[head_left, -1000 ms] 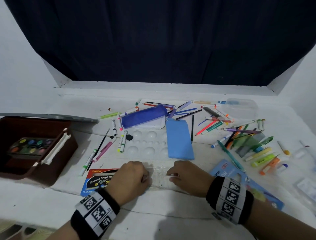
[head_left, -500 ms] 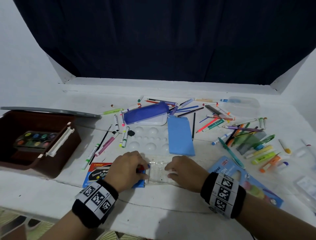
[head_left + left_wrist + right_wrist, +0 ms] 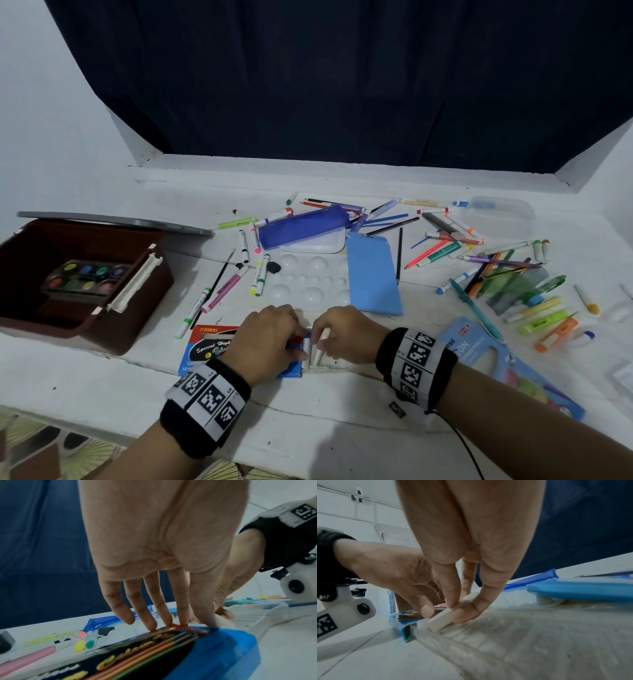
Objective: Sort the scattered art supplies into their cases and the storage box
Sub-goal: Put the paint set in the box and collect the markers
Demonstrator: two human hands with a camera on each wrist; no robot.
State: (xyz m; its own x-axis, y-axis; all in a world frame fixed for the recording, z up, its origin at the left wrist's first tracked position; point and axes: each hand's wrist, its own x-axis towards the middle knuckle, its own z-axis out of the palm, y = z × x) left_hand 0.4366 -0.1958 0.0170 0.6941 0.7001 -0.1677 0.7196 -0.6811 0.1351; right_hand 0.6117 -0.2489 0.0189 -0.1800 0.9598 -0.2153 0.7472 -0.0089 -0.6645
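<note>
Since a second ago the clear ribbed tray [image 3: 513, 635] is sliding left into the blue pencil box [image 3: 205, 346], now mostly inside. The right hand [image 3: 346, 334] is pinching a white stick [image 3: 443, 618] at the tray's left end, while the left hand [image 3: 265, 339] is pressing straight fingers [image 3: 150, 609] on the box's open end. Both are lying on the near counter [image 3: 308, 411]. Next, I judge, the tray needs pushing fully in. Markers [image 3: 255, 274] are lying farther off.
</note>
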